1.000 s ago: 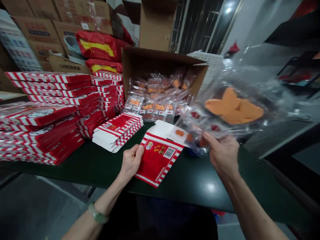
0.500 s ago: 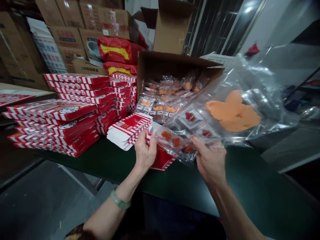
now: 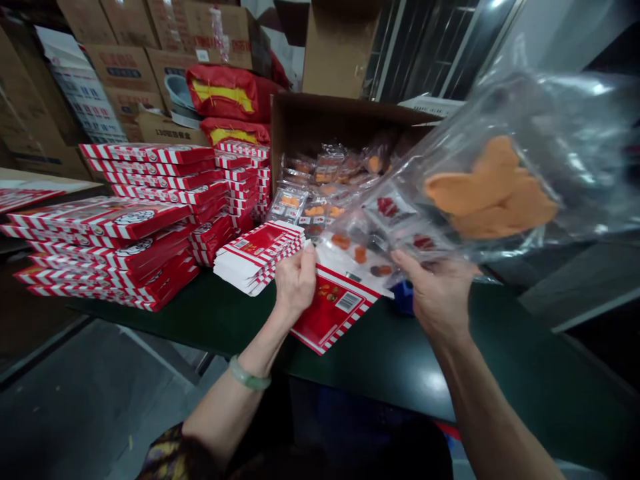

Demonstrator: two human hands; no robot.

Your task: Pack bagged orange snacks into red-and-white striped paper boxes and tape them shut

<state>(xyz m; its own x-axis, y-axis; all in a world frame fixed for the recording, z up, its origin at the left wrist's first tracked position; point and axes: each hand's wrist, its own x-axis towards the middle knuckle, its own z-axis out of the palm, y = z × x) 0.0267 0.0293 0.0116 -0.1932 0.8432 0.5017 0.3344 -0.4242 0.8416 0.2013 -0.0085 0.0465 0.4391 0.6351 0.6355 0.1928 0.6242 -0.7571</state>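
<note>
My left hand (image 3: 296,280), with a pale green bangle on the wrist, is closed on the edge of a flat red-and-white striped carton (image 3: 327,317). The carton's barcode side faces up toward me. My right hand (image 3: 440,290) pinches a clear plastic bag (image 3: 395,230) holding orange flat pieces (image 3: 493,190), small red-printed sachets and round orange-brown items. The bag's lower end overlaps the carton's open end; whether it is inside or just in front, I cannot tell. Left of my left hand lies a stack of flattened striped cartons (image 3: 260,250).
Filled-looking striped boxes (image 3: 115,217) are piled at the left of the green table (image 3: 390,367). Behind my hands, an open cardboard box (image 3: 325,110) holds several similar bags (image 3: 320,200). Red-and-yellow bundles (image 3: 227,93) and brown boxes (image 3: 117,67) stand at the back.
The bag has risen to the right in my right hand. More of the carton now shows, its barcode side turned up. My left hand keeps its hold and has shifted slightly right.
</note>
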